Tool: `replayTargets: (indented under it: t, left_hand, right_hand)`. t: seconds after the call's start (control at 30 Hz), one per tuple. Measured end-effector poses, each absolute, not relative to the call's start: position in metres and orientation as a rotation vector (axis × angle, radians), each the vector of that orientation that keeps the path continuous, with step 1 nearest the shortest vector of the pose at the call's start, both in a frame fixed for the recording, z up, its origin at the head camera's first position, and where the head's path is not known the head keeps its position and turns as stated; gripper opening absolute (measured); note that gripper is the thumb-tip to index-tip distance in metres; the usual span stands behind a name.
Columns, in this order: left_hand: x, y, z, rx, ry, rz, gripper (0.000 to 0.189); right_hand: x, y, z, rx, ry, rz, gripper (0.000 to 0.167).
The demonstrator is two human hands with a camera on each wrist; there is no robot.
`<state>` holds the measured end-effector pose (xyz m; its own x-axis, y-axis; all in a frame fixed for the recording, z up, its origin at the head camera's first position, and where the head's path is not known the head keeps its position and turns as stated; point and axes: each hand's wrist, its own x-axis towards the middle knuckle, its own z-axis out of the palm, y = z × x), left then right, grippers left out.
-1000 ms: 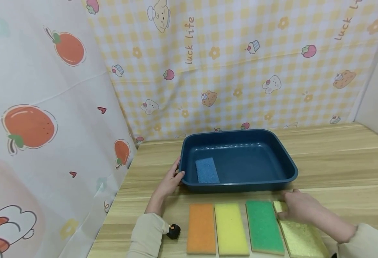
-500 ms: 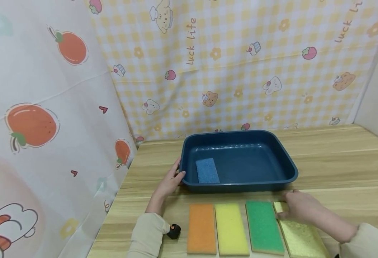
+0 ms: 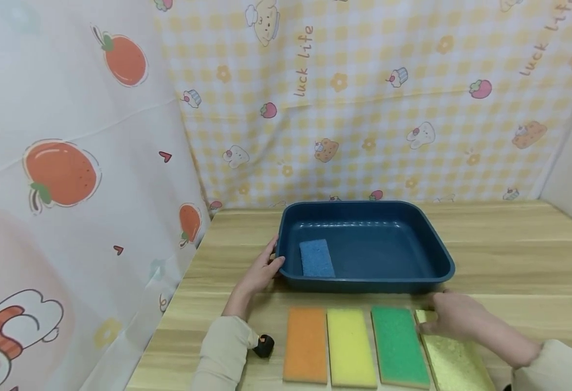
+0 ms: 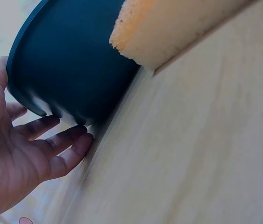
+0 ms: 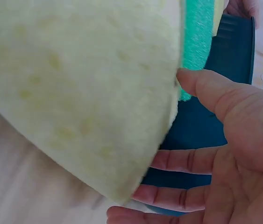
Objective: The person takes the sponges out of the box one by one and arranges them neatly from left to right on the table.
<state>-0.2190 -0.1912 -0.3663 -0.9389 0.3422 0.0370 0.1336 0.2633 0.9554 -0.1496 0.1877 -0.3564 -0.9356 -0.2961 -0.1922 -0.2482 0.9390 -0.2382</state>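
Note:
A dark blue rectangular basin (image 3: 364,281) stands on the wooden table. My left hand (image 3: 260,274) holds its left side, the thumb on the rim and the spread fingers against the outer wall, as the left wrist view shows. Inside the basin, at the left, lies a blue sponge (image 3: 317,258). My right hand (image 3: 457,315) grips the far end of a gold sponge (image 3: 457,364). Its thumb presses the left edge; the fingers lie at the far edge, partly behind the sponge (image 5: 89,93) in the right wrist view.
Left of the gold sponge lie a green sponge (image 3: 399,347), a yellow sponge (image 3: 351,347) and an orange sponge (image 3: 305,345) in a row before the basin. A small black device (image 3: 264,346) sits at my left sleeve. A patterned cloth (image 3: 354,108) hangs behind the table.
The head view has shifted slightly, so the scene sits a little differently in frame. Both hands, the basin and the sponges keep their places.

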Motion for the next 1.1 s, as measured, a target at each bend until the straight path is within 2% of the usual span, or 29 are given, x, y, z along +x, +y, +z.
replayTargets:
  t: [0.13, 0.33, 0.47, 0.6, 0.8, 0.93, 1.1]
  left_hand:
    - [-0.216, -0.188, -0.359, 0.462, 2.369, 1.708, 0.059]
    - [-0.215, -0.186, -0.358, 0.473, 2.374, 1.7, 0.058]
    - [-0.216, -0.188, -0.36, 0.454, 2.366, 1.715, 0.058]
    - [-0.215, -0.189, -0.36, 0.441, 2.385, 1.708, 0.058]
    - [-0.211, -0.19, -0.355, 0.456, 2.398, 1.682, 0.058]
    - [-0.211, -0.189, -0.356, 0.472, 2.406, 1.679, 0.058]
    - [-0.221, -0.191, -0.373, 0.466, 2.411, 1.692, 0.058]
  right_hand:
    - [-0.15, 0.183, -0.347, -0.421, 2.855, -0.322, 0.038]
    - [-0.157, 0.162, -0.311, -0.551, 2.891, -0.231, 0.045]
    - [-0.178, 0.136, -0.282, -0.61, 2.848, -0.2, 0.048]
    - [-0.205, 0.107, -0.265, -0.56, 2.766, -0.234, 0.051]
    - [-0.249, 0.062, -0.264, -0.417, 2.733, -0.318, 0.045]
    - [-0.27, 0.041, -0.27, -0.364, 2.728, -0.424, 0.034]
    - [-0.288, 0.024, -0.28, -0.321, 2.706, -0.51, 0.044]
